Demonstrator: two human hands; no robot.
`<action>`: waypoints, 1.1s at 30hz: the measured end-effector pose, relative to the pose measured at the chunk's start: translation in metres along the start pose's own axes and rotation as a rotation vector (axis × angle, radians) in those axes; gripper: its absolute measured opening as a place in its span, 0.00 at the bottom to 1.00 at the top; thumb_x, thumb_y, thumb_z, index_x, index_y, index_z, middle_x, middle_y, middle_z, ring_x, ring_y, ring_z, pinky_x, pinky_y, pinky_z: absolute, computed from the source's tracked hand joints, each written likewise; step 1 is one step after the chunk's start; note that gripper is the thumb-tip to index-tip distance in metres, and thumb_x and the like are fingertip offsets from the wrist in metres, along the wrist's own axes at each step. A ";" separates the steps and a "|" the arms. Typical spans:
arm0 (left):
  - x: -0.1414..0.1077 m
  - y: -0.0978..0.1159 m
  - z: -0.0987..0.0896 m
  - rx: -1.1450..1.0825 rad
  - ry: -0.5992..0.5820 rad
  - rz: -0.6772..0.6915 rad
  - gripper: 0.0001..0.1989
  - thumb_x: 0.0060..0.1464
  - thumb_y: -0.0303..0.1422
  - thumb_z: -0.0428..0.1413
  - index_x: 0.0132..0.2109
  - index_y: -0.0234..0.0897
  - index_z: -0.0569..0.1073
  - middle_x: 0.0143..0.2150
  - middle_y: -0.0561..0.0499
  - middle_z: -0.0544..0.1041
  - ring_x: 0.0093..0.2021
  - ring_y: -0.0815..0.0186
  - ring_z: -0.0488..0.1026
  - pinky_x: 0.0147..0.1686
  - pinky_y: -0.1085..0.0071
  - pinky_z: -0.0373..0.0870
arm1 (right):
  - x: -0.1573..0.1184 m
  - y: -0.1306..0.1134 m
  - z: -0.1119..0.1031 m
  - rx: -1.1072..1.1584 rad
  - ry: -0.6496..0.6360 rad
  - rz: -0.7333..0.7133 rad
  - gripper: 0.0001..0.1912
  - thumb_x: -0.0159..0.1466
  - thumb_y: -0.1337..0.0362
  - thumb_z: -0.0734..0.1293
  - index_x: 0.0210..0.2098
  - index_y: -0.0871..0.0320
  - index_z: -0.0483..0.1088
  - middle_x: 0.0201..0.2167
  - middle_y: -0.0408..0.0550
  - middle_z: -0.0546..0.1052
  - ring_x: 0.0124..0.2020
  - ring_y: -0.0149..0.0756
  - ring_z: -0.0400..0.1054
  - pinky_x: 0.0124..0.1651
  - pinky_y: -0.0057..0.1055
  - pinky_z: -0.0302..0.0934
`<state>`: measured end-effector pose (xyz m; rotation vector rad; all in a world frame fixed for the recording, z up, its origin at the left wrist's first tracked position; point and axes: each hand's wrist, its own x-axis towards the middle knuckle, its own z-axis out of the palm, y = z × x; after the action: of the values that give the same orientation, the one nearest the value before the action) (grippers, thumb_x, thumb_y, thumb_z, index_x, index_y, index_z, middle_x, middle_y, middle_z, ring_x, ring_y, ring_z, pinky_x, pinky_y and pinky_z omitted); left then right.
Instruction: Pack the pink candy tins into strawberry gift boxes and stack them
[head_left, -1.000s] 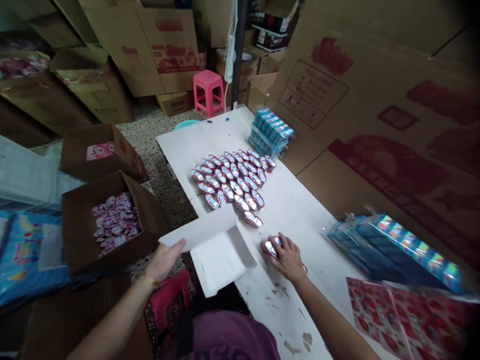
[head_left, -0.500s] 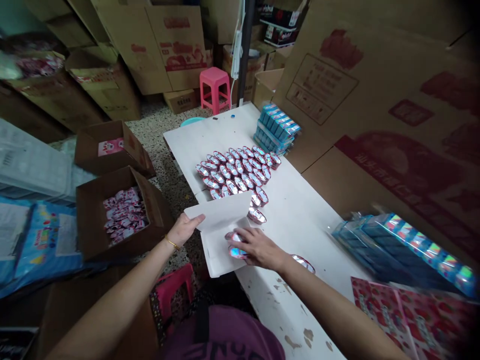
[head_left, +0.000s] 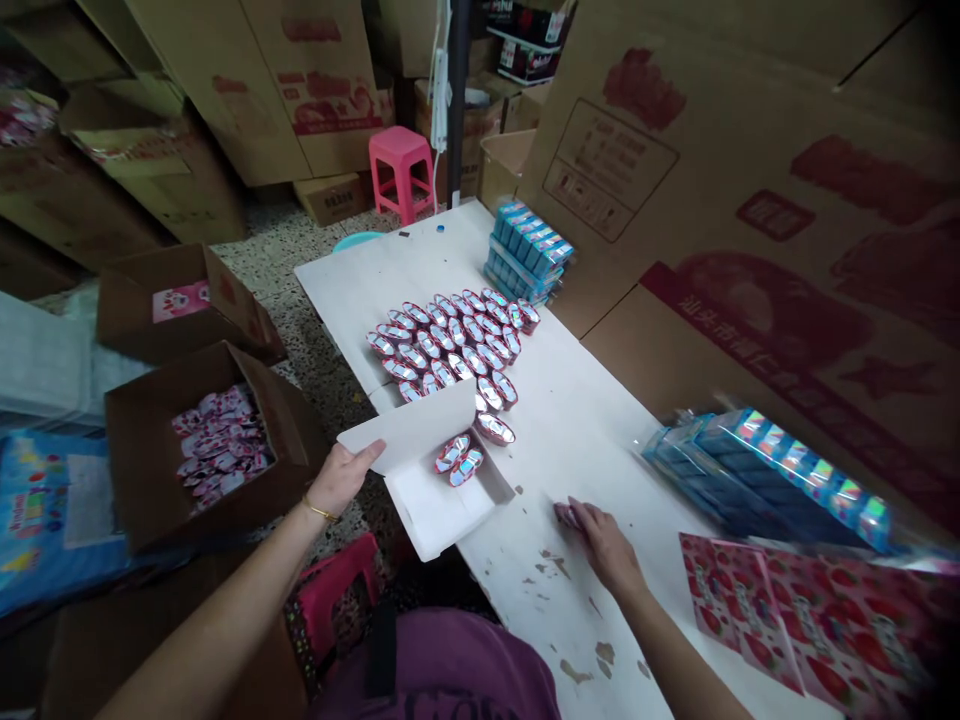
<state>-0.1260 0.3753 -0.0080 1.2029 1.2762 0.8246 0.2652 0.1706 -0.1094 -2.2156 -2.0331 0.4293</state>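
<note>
My left hand pinches the raised lid flap of an open white cardboard box, which sits at the table's near left edge. Inside, against the far side, lie two small oval foil-lidded cups with shiny tops and red rims. To the right of the box, low over the white table, my right hand has its fingers closed around another oval foil-lidded cup, partly hidden by the fingers. Beyond the box stand rows of the same cups, with a single one beside the box's far corner.
Blue wrapped packs are stacked at the table's far end, more blue packs at right. Pink strawberry-printed sheets lie near right. A large carton borders the right side. An open carton of wrapped packets stands left; a pink stool behind.
My right hand has left two cups in the box and moved right onto the table, closing on another cup. My left hand still holds the flap. The view has shifted slightly.
</note>
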 end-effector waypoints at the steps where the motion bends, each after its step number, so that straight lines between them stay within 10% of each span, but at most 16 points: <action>1: 0.000 -0.001 0.000 -0.019 0.013 -0.011 0.27 0.45 0.45 0.57 0.48 0.29 0.70 0.46 0.42 0.75 0.46 0.57 0.71 0.52 0.59 0.63 | 0.007 0.001 0.005 0.035 0.006 0.032 0.25 0.63 0.58 0.53 0.59 0.53 0.51 0.46 0.53 0.68 0.43 0.41 0.63 0.43 0.37 0.60; 8: -0.001 -0.007 -0.001 -0.022 0.038 -0.073 0.27 0.44 0.45 0.57 0.47 0.29 0.71 0.48 0.41 0.73 0.47 0.57 0.70 0.51 0.60 0.63 | 0.137 -0.051 0.005 0.200 0.046 0.108 0.22 0.64 0.58 0.50 0.56 0.54 0.55 0.47 0.52 0.66 0.44 0.40 0.61 0.43 0.36 0.57; 13: -0.002 -0.010 0.000 -0.032 0.044 -0.055 0.27 0.46 0.44 0.57 0.49 0.29 0.69 0.49 0.41 0.73 0.47 0.57 0.70 0.52 0.59 0.63 | 0.176 -0.087 -0.004 0.293 -0.069 0.077 0.30 0.61 0.48 0.54 0.58 0.55 0.49 0.51 0.52 0.64 0.50 0.43 0.57 0.46 0.37 0.55; 20: -0.005 -0.007 0.003 -0.028 0.030 -0.054 0.27 0.45 0.45 0.56 0.47 0.29 0.70 0.47 0.42 0.74 0.46 0.57 0.70 0.50 0.60 0.64 | 0.177 -0.118 -0.007 0.143 -0.140 0.146 0.35 0.55 0.46 0.60 0.56 0.57 0.50 0.51 0.56 0.62 0.49 0.47 0.56 0.42 0.39 0.56; 28: -0.006 0.005 0.006 -0.007 -0.031 0.004 0.27 0.44 0.47 0.56 0.46 0.29 0.71 0.45 0.42 0.75 0.47 0.56 0.70 0.52 0.57 0.62 | 0.120 -0.076 -0.009 -0.080 -0.144 -0.075 0.35 0.55 0.54 0.61 0.58 0.59 0.48 0.52 0.57 0.60 0.49 0.48 0.55 0.42 0.42 0.57; 33: -0.007 0.002 0.005 0.005 -0.038 0.017 0.25 0.45 0.47 0.55 0.45 0.31 0.72 0.45 0.43 0.75 0.46 0.56 0.70 0.52 0.58 0.62 | 0.100 -0.072 -0.053 0.130 0.016 -0.199 0.37 0.56 0.56 0.60 0.60 0.60 0.43 0.52 0.58 0.60 0.50 0.46 0.55 0.47 0.42 0.55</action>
<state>-0.1224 0.3683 -0.0047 1.2293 1.2395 0.8082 0.2172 0.2825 -0.0531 -1.9151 -2.1254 0.5043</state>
